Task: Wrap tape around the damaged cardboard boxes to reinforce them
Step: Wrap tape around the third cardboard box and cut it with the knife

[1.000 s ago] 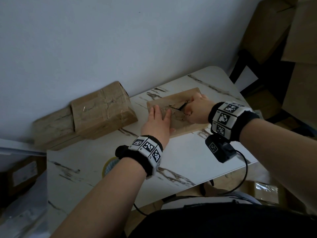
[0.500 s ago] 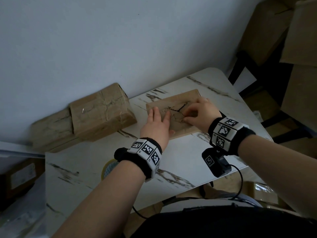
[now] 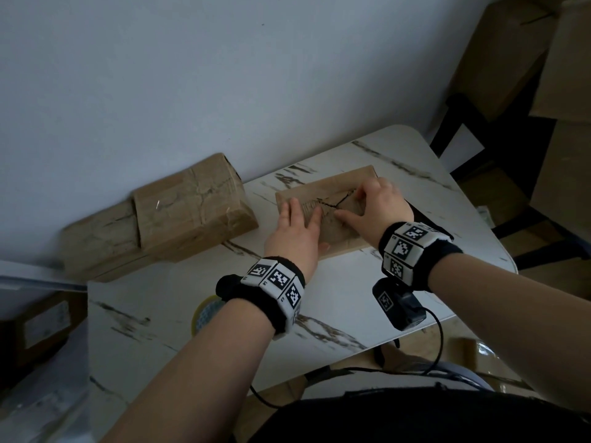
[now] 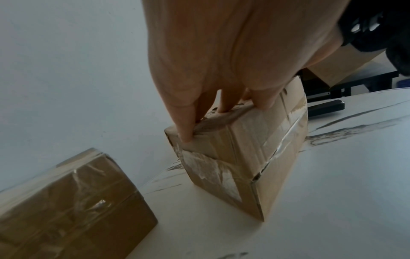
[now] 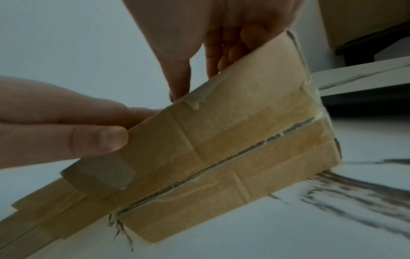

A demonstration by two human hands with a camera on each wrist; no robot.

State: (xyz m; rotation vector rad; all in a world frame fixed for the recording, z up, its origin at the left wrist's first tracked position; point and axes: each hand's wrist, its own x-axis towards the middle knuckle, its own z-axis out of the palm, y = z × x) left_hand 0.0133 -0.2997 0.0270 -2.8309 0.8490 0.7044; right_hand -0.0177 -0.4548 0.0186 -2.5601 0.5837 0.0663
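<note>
Left to right: two taped boxes [image 3: 153,215] sit stacked against the wall, well apart from your work, so they're no risk unless you slide the job that way. The tape roll [image 3: 206,311] lies on the table [image 3: 351,298] near the front edge, mostly hidden under your left forearm; risk is you drag it off the edge when you pull that arm back, or you have to let go of the box to fetch it. The box [image 3: 348,190] you're working lies flat mid-table with a jagged tear across its top face. Your left hand [image 3: 295,231] lies flat on the top, fingers straight and spread, pressing down near the left end; the left wrist view shows fingertips [image 4: 185,136] right at the top edge, so a slip off that edge would let the box skid on the smooth table. Your right hand [image 3: 375,209] is on the right half by the tear, thumb and fingers bent and set on the cardboard; I can't tell if it pinches a loose tape end or just the torn flap. If you push the tear in, the flaps overlap crooked and the tape goes on with wrinkles. The right wrist view shows old tape already lifting on the side seam [image 5: 221,166], so new tape over that may not bond.
</note>
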